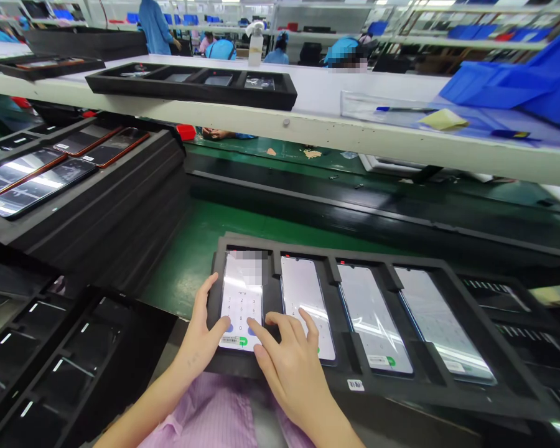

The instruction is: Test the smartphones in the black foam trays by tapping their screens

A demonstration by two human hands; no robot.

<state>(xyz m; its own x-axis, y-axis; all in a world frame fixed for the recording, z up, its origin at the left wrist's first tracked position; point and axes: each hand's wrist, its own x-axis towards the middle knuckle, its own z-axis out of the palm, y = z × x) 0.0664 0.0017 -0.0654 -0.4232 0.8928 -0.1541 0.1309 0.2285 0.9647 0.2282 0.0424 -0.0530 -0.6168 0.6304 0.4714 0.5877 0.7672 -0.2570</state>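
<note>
A black foam tray (336,255) in front of me holds several lit smartphones side by side. The leftmost phone (241,292) shows a dial pad. My left hand (200,339) rests at the tray's left edge, fingers spread, thumb on the phone's lower left screen. My right hand (287,358) lies over the tray with fingers spread; its index fingertip touches the same phone's lower right screen, and its other fingers reach onto the second phone (305,305). Neither hand holds anything.
A stack of black trays (121,205) with dark phones (37,183) stands at the left. Empty black trays (51,367) sit at lower left. A white shelf (331,134) overhead carries another tray (191,84), a spray bottle (256,43) and blue bins (518,81). People in blue work beyond.
</note>
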